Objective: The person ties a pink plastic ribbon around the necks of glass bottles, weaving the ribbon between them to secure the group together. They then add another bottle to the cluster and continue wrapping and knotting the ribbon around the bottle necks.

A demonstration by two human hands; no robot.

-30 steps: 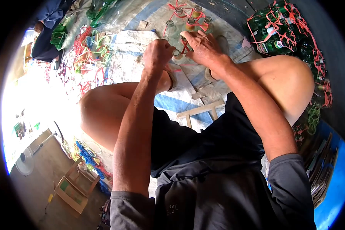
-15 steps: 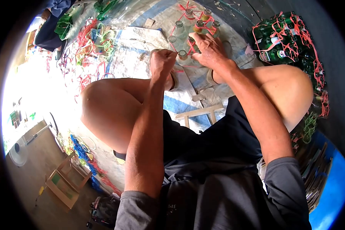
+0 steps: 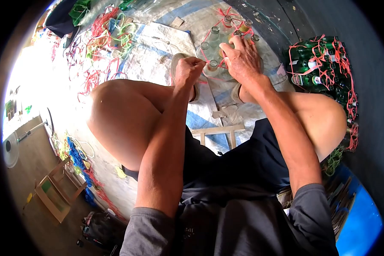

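Several clear glass bottles [image 3: 213, 36] stand upright in a cluster, with pink plastic string [image 3: 203, 52] running around their necks. My left hand [image 3: 188, 70] is closed in a pinch on the string at the left of the cluster, beside the nearest bottle [image 3: 212, 65]. Over the right part of the cluster, my right hand [image 3: 243, 59] curls its thumb and fingers around a bottle neck. The hand partly hides that bottle, and its fingertips' contact is hard to see.
Green bottles [image 3: 303, 68] bound with pink string are stacked at the right. Loose coloured string [image 3: 102, 47] lies at the upper left on the white and blue sheet [image 3: 158, 38]. A small wooden frame [image 3: 219, 129] lies between my legs. Another wooden frame [image 3: 55, 200] is at the lower left.
The view has shifted, so most things sit a little differently in frame. My right hand has moved slightly, with its fingers more bent. My left hand stays pinched on the string.
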